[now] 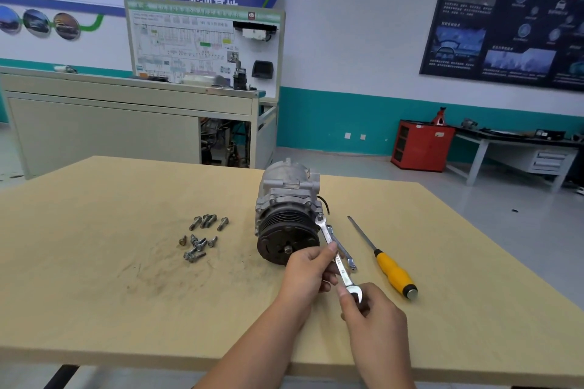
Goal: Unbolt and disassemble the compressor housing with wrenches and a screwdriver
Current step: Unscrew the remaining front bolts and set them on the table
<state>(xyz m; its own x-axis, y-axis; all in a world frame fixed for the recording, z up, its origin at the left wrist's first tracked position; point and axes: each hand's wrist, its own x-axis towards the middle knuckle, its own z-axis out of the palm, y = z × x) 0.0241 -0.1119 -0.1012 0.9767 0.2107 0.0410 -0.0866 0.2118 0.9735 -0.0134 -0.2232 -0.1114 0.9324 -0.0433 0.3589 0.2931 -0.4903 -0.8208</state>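
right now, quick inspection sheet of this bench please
surface: tan table, dark smudges near the middle
job's things: compressor, pulley toward the camera; wrench with its head at a housing bolt; second wrench and screwdriver lying to the right
clutter: loose bolts left of the compressor
hands: left hand and right hand both pinch the wrench
cables: short black wire on the compressor
surroundings: red cabinet, training bench, wall posters
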